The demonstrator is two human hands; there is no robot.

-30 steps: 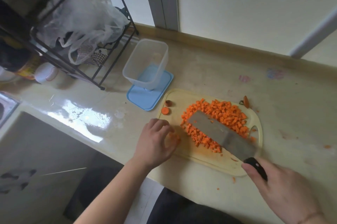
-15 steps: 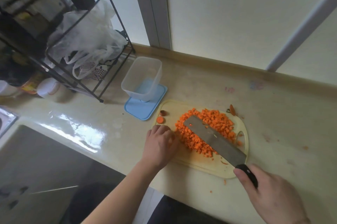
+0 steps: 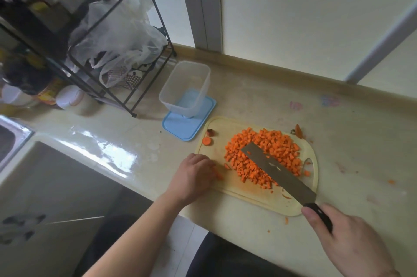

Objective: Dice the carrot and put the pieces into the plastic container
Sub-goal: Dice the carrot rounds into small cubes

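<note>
Hands first: your right hand grips the black handle of the cleaver, whose flat blade lies tilted across the pile of diced carrot. Your left hand rests with fingers curled at the near-left edge of the cutting board, seemingly pinching a small carrot sliver; what exactly it holds is hard to tell. Risk one: those fingers sit near the blade's path, so a sweep toward them could nick you. Risk two: the board overhangs near the table edge, and a few bits already lie loose off it; a hard scrape could push dice to the floor. Risk three: the plastic container stands apart on its blue lid, beyond the board's far-left corner, not yet holding carrot. Carrying dice across that gap on the blade could spill them, and the light container may tip if bumped.
</note>
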